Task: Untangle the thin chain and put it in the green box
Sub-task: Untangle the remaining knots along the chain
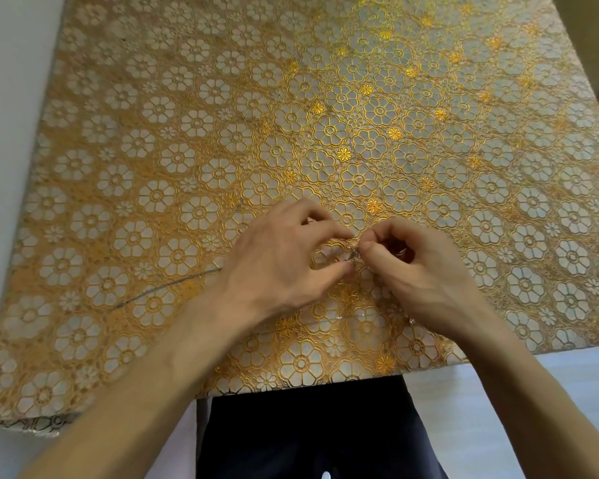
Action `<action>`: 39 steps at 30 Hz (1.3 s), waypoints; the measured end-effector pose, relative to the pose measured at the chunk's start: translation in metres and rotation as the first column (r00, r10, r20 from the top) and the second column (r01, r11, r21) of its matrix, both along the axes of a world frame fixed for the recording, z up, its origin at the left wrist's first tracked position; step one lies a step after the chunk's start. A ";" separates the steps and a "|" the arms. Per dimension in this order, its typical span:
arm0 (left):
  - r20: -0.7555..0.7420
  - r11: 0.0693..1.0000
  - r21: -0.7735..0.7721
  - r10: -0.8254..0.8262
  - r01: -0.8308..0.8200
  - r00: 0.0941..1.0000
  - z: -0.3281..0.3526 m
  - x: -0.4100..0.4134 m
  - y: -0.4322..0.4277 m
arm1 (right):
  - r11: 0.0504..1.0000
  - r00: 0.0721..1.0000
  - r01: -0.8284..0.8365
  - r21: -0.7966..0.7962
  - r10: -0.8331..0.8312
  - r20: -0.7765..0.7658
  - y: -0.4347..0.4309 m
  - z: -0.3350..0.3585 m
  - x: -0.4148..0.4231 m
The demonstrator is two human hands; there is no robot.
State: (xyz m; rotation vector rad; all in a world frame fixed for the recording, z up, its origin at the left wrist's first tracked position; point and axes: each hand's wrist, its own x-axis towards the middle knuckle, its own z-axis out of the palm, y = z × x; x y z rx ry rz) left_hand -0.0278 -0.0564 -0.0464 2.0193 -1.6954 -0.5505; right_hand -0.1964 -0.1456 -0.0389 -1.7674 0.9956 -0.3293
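1. We see the left hand (281, 267) and right hand (426, 271) meeting fingertip to fingertip over the floral tablecloth (187, 133).
2. Thumb and forefinger of each pinch the thin chain (351, 254), a small silvery tangle between them.

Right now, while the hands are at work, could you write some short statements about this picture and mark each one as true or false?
1. The left hand and the right hand both pinch the thin chain between their fingertips. True.
2. The green box stands on the table beside the left hand. False: no green box is in view.
3. The tablecloth bears a golden flower pattern. True.
4. The hands work at the far edge of the table. False: they work over the near part, close to the person.
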 end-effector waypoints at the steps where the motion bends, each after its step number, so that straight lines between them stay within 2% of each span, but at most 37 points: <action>1: 0.012 1.000 -0.001 -0.008 0.008 1.000 -0.001 -0.001 -0.001 | 1.000 1.000 -0.003 0.001 0.003 0.001 -0.001 0.000 -0.001; 9: -0.164 0.994 -0.075 0.071 -0.084 0.984 -0.004 -0.001 0.003 | 1.000 1.000 0.010 -0.030 -0.011 -0.026 -0.002 0.000 -0.004; 12: -0.256 0.991 -0.053 0.106 -0.123 0.961 0.000 0.002 0.008 | 0.998 0.998 0.030 -0.061 -0.033 -0.053 -0.001 0.000 -0.004; 16: -0.255 0.989 -0.028 0.132 -0.143 0.958 0.006 0.005 0.015 | 0.993 0.997 0.014 -0.116 -0.023 -0.080 0.001 0.004 -0.002; 25: -0.322 0.983 0.060 0.182 -0.172 0.929 0.012 0.003 0.022 | 1.000 0.998 0.005 0.020 -0.006 0.057 0.003 0.005 0.001; 32: -0.183 0.985 0.124 0.142 -0.121 0.973 0.011 0.003 0.018 | 0.996 0.996 -0.076 -0.037 0.078 0.042 0.003 0.004 -0.001; 36: -0.055 0.994 0.076 0.085 -0.081 0.995 0.011 0.003 0.011 | 0.995 0.994 -0.099 -0.030 0.100 0.035 0.001 0.004 -0.004; 39: -0.056 0.997 0.029 0.076 -0.075 0.996 0.010 0.003 0.006 | 0.994 0.995 -0.097 -0.058 0.098 0.017 -0.001 0.005 -0.005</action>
